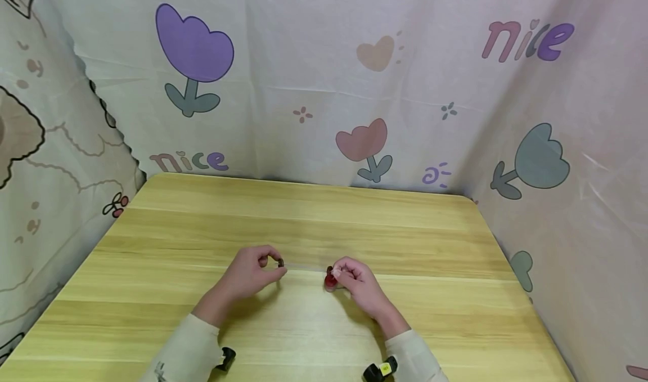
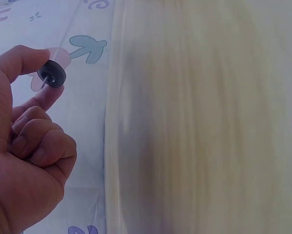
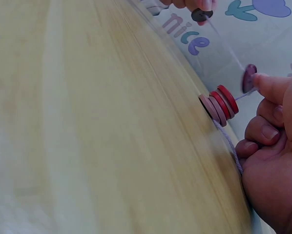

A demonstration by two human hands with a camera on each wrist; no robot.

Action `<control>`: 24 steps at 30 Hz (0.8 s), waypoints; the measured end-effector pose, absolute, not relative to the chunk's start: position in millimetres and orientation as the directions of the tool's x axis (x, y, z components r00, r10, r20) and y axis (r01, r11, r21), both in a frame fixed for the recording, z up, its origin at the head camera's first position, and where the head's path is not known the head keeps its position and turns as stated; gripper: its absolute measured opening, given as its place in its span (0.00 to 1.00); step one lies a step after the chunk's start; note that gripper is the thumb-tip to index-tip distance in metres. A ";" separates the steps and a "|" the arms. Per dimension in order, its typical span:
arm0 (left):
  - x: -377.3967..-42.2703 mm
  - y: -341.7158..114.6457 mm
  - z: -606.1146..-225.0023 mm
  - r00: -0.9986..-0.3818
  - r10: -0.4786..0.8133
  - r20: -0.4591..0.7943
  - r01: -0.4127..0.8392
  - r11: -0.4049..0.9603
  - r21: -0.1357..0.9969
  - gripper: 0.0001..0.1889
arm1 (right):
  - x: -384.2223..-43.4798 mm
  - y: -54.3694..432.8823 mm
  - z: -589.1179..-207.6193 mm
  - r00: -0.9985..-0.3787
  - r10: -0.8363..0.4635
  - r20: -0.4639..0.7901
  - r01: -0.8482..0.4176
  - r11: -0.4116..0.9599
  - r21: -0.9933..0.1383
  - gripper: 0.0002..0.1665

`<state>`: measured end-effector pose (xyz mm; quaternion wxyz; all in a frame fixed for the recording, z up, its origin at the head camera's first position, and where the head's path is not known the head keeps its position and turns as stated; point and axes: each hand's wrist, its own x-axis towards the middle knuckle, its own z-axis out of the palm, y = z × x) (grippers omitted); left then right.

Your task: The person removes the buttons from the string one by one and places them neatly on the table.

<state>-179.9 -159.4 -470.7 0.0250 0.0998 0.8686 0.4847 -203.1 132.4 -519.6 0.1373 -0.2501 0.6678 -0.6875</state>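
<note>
My left hand (image 1: 248,274) pinches a dark round button (image 2: 58,76) between thumb and index finger, the other fingers curled into the palm. A thin pale string (image 3: 227,43) runs from that button across to my right hand (image 1: 361,287). There, thumb and fingertips pinch a dark purplish-red button (image 3: 247,80). Just below it hangs a short stack of red and pink buttons (image 3: 219,107), threaded face to face. From the stack a twisted string end (image 3: 228,140) trails down past the right fingers. Both hands are held over the wooden table, a short distance apart.
The light wood table (image 1: 304,337) spreads around both hands. Behind it and along both sides hangs a pale curtain (image 1: 293,39) printed with tulips, hearts and the word "nice". Small black devices (image 1: 229,359) sit at the cuffs of the light sleeves (image 1: 179,348).
</note>
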 end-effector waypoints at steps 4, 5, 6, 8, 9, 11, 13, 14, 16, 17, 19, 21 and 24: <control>-179.1 -164.1 -472.4 -0.982 0.184 0.051 0.142 0.523 0.840 0.08 | -203.2 132.4 -520.3 -0.830 -0.530 0.174 -0.154 -0.082 -0.985 0.13; -179.0 -165.4 -473.0 -0.982 0.183 0.051 0.142 0.527 0.838 0.08 | -203.2 132.4 -520.4 -0.829 -0.532 0.175 -0.155 -0.083 -0.984 0.13; -178.9 -166.6 -473.4 -0.982 0.180 0.051 0.141 0.531 0.836 0.08 | -203.2 132.5 -520.6 -0.829 -0.531 0.174 -0.153 -0.084 -0.985 0.13; -178.8 -169.2 -474.2 -0.982 0.181 0.050 0.141 0.537 0.831 0.08 | -203.3 132.6 -520.6 -0.831 -0.530 0.169 -0.147 -0.084 -0.986 0.13; -178.7 -170.6 -474.5 -0.982 0.182 0.048 0.141 0.541 0.829 0.08 | -203.3 132.6 -520.4 -0.832 -0.529 0.168 -0.146 -0.083 -0.986 0.13; -178.4 -173.0 -475.0 -0.982 0.185 0.044 0.140 0.547 0.826 0.08 | -202.8 132.7 -519.6 -0.833 -0.528 0.164 -0.143 -0.081 -0.986 0.13; -178.1 -175.0 -475.1 -0.981 0.189 0.036 0.137 0.555 0.821 0.08 | -202.4 132.7 -518.4 -0.834 -0.527 0.163 -0.142 -0.080 -0.987 0.13; -178.0 -175.9 -474.8 -0.981 0.190 0.032 0.135 0.558 0.819 0.08 | -202.3 132.7 -517.6 -0.833 -0.528 0.166 -0.145 -0.081 -0.986 0.13; -177.8 -177.5 -474.2 -0.981 0.193 0.022 0.129 0.562 0.817 0.08 | -201.9 132.6 -516.1 -0.833 -0.528 0.167 -0.143 -0.087 -0.986 0.13; -177.8 -178.3 -474.2 -0.980 0.196 0.017 0.128 0.567 0.813 0.08 | -201.8 132.6 -515.6 -0.832 -0.529 0.168 -0.142 -0.090 -0.986 0.13; -178.1 -180.1 -475.1 -0.980 0.198 0.007 0.122 0.579 0.806 0.08 | -201.9 132.6 -515.2 -0.829 -0.532 0.173 -0.143 -0.098 -0.985 0.13; -178.6 -181.9 -476.5 -0.980 0.199 -0.003 0.118 0.592 0.797 0.08 | -201.9 132.3 -514.9 -0.824 -0.536 0.185 -0.152 -0.105 -0.983 0.13; -179.5 -184.6 -479.3 -0.980 0.198 -0.021 0.108 0.616 0.780 0.09 | -202.2 132.1 -515.5 -0.822 -0.538 0.189 -0.154 -0.109 -0.982 0.12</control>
